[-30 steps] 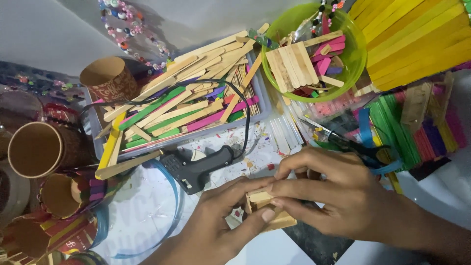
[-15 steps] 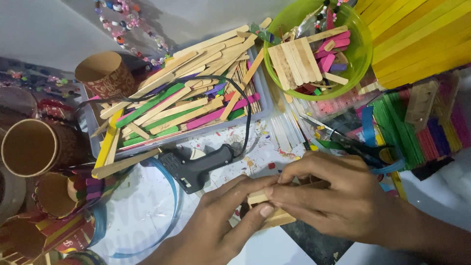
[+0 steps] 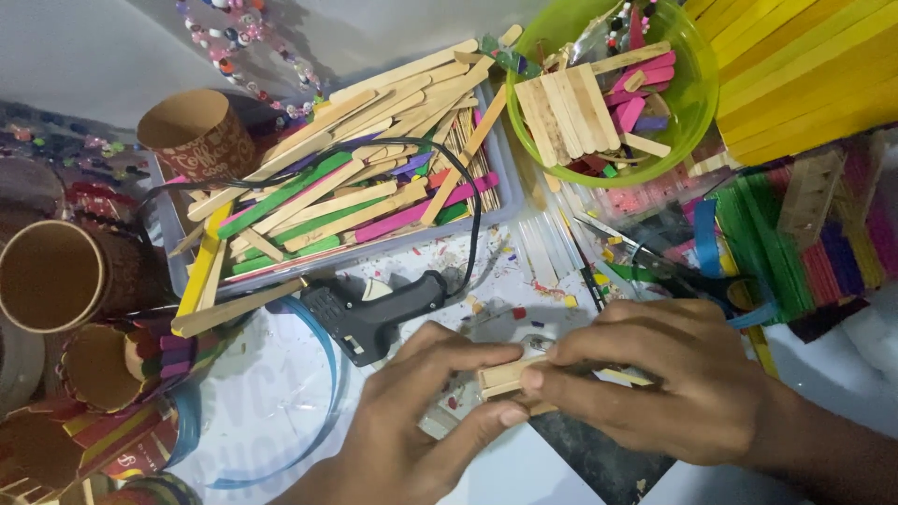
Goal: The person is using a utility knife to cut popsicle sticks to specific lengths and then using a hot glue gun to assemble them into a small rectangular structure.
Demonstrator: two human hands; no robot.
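Observation:
My left hand [image 3: 412, 421] and my right hand [image 3: 655, 383] meet at the lower middle of the view. Both pinch a small stack of plain wooden craft sticks [image 3: 500, 376], left thumb and fingers on its near end, right fingers pressing from the other side. Much of the stack is hidden under my fingers. A black glue gun [image 3: 369, 313] lies just left of and above my left hand, with its black cord looping over the stick tray.
A grey tray [image 3: 496, 210] of plain and coloured craft sticks sits at the middle back. A green bowl [image 3: 692, 93] holds stick pieces. Yellow sticks and stacked coloured sticks [image 3: 804, 243] lie right. Cardboard cups [image 3: 196, 131] stand left. Scissors [image 3: 655, 262] lie above my right hand.
Both hands stay closed on the stick stack and shift only slightly. The camera view has drifted a little, nothing else has moved.

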